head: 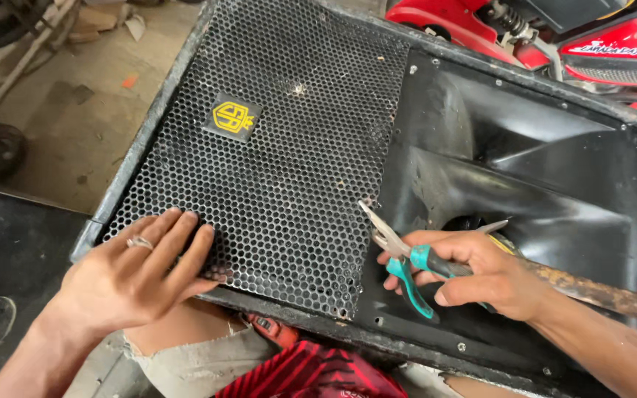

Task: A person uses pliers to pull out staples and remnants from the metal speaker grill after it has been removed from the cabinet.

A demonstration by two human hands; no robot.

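Note:
A black loudspeaker cabinet [436,70] lies face up in front of me. A perforated black metal grille [289,147] with a yellow badge [233,118] covers its left part. My left hand [138,269], with a ring on one finger, lies flat on the grille's near left corner. My right hand [481,273] grips teal-handled needle-nose pliers [396,254] together with a second tool that has a rusty brown handle [599,293]. The pliers' jaws point at the grille's right edge. To the right is the bare black horn [525,169].
A red motorcycle [569,37] stands behind the cabinet at the top right. Dusty concrete floor [75,110] with scraps lies to the left. A dark object [9,250] sits at the lower left. My knee and red clothing [311,372] are below the cabinet's near edge.

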